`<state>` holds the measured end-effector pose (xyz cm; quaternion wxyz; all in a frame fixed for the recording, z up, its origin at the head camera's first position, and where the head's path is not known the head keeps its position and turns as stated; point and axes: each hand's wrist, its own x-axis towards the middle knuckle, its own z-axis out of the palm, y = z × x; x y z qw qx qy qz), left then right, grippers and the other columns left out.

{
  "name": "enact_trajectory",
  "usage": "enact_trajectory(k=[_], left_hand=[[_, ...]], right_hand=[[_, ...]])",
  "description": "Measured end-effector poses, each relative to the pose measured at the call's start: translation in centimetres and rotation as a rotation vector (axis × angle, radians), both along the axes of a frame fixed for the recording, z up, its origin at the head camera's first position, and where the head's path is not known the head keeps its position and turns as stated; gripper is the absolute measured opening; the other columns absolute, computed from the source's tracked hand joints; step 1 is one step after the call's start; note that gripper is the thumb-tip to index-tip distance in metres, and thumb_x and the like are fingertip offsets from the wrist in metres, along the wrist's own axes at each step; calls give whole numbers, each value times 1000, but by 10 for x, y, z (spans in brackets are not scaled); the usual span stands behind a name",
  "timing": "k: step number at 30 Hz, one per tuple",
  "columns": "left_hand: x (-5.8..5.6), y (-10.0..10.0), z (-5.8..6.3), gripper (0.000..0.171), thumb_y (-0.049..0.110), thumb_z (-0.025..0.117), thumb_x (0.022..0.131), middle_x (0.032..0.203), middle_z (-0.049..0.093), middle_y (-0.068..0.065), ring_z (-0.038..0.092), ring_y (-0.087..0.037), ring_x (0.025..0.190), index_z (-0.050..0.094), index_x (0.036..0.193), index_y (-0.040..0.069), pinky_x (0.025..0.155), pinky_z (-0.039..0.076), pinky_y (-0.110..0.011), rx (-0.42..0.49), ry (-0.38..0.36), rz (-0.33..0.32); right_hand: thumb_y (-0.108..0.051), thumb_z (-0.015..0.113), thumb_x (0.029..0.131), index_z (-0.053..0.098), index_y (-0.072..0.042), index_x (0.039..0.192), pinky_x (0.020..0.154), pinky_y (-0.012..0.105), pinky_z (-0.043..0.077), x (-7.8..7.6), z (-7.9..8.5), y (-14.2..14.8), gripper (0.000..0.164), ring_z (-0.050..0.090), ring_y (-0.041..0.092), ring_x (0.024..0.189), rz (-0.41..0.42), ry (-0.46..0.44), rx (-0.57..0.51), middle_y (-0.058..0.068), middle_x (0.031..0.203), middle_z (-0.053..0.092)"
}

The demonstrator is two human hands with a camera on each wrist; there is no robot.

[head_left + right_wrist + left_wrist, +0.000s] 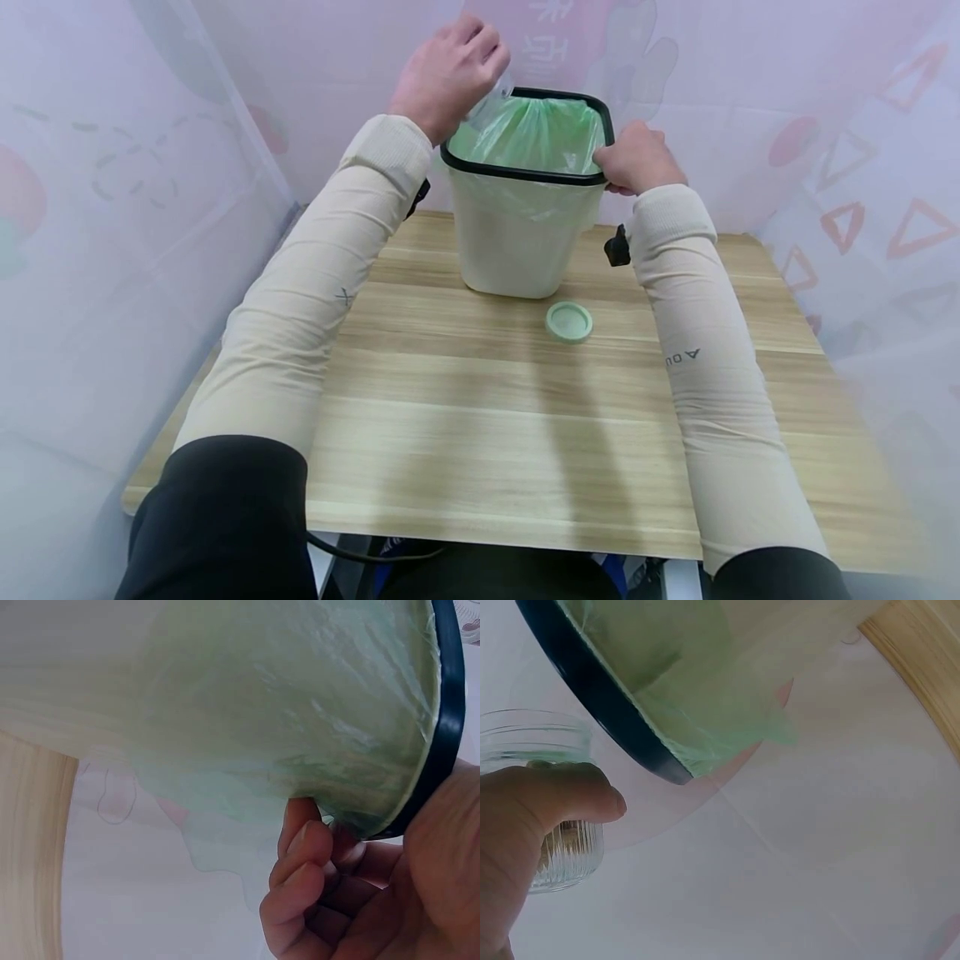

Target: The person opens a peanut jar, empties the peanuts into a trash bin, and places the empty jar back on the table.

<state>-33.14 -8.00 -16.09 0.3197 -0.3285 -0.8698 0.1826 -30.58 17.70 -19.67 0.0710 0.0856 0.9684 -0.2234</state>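
A clear ribbed glass jar (585, 851) is in my left hand (453, 75), tipped over the left side of the bin's mouth; the left wrist view shows the thumb across it and something brownish behind its ribbed wall. The cream trash bin (517, 237) stands upright, its black rim (517, 174) ringing a pale green liner bag (540, 129). At the right corner of that rim, my right hand (642, 160) grips the bin, fingers curled below the edge against the liner's overhang. A round green lid (569, 322) lies on the table in front of the bin.
The wood-grain table (465, 417) extends toward me beneath both forearms. Printed white cloth walls (720, 67) close in the back and both sides. A dark cable (360, 553) hangs below the table's front edge.
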Motion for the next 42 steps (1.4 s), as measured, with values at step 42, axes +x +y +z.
enact_trajectory(k=[42], left_hand=[[3, 19, 20, 51, -22, 37, 87, 134, 53, -18, 48, -35, 124, 51, 129, 1, 110, 42, -43, -4, 29, -34]], right_hand=[[-31, 39, 92, 54, -12, 95, 69, 27, 57, 3, 4, -5, 24, 66, 12, 67, -6, 3, -7, 7, 97, 62]])
